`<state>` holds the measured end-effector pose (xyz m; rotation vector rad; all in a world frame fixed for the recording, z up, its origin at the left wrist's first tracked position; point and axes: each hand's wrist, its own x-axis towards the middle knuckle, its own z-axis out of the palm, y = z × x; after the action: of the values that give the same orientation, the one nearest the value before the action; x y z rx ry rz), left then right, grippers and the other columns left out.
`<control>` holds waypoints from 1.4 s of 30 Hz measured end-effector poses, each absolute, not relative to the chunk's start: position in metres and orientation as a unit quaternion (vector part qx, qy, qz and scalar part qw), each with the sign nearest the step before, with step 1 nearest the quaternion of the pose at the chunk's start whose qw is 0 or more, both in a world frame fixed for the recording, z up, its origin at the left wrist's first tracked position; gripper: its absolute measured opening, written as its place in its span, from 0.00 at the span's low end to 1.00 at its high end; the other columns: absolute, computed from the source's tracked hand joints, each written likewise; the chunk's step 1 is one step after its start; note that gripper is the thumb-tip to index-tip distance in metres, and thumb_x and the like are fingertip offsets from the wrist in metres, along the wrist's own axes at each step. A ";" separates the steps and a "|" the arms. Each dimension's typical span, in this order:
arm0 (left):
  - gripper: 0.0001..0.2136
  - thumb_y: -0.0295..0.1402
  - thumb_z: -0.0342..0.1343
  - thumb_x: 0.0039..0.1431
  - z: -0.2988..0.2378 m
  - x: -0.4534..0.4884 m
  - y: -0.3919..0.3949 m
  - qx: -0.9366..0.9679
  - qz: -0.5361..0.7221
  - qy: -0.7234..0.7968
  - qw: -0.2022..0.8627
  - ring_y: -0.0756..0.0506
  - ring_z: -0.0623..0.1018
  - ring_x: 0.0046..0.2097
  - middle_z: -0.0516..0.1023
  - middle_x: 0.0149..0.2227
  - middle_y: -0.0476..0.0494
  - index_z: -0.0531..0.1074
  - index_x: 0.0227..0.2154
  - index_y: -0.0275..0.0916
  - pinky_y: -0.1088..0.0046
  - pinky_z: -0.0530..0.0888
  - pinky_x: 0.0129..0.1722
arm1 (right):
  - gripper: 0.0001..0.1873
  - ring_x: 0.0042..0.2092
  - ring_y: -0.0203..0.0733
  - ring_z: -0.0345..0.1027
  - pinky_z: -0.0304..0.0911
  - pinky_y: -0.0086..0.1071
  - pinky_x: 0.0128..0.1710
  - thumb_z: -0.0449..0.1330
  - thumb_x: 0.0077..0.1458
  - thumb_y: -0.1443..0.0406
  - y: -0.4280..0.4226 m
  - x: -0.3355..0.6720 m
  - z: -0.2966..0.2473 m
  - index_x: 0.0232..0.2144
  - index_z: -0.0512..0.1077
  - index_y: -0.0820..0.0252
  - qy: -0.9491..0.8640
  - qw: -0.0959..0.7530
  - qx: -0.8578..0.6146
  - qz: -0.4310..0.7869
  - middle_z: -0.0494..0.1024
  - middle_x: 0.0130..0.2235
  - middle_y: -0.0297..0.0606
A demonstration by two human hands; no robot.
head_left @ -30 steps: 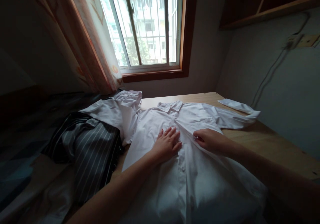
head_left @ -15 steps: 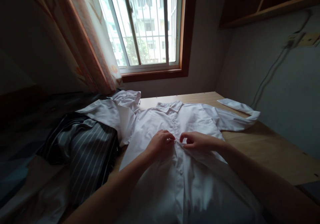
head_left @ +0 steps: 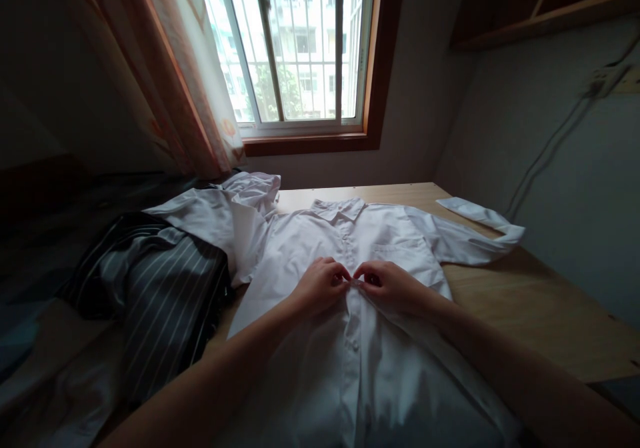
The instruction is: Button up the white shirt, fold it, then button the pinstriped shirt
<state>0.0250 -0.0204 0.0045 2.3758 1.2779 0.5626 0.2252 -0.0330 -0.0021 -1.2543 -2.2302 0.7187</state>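
Head view. A white shirt lies front-up on the worktop, its collar at twelve o'clock from my hands. I judge the step in hand to be fine work on the placket, probably at a button hidden beneath my fingertips; I cannot tell whether one is there. The next move would call for a steady pinch and both edges kept aligned. A lower button shows at six o'clock.

My left hand and right hand pinch the cloth almost tip to tip, fingers curled, wrists low. The left forearm enters from eight o'clock, the right from four. Striped cloth lies at nine.
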 end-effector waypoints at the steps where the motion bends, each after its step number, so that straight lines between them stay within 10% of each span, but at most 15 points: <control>1: 0.05 0.29 0.59 0.55 0.005 0.025 -0.021 0.846 0.198 0.456 0.191 0.45 0.74 0.40 0.76 0.33 0.45 0.79 0.33 0.39 0.69 0.69 0.45 | 0.10 0.29 0.35 0.66 0.57 0.27 0.30 0.57 0.54 0.66 -0.033 0.226 -0.001 0.36 0.77 0.61 -0.812 0.243 -0.457 0.269 0.77 0.29 0.35; 42: 0.07 0.30 0.46 0.66 -0.004 0.034 -0.031 0.885 0.134 0.441 0.074 0.42 0.75 0.44 0.77 0.39 0.41 0.69 0.36 0.38 0.64 0.70 0.47 | 0.12 0.38 0.43 0.72 0.65 0.35 0.43 0.63 0.49 0.59 -0.026 0.230 -0.003 0.32 0.78 0.62 -0.692 0.332 -0.437 0.468 0.81 0.35 0.39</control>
<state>0.0344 -0.0310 -0.0041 2.6553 1.3232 0.4012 0.2300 -0.0260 -0.0028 -1.1430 -1.8091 1.2242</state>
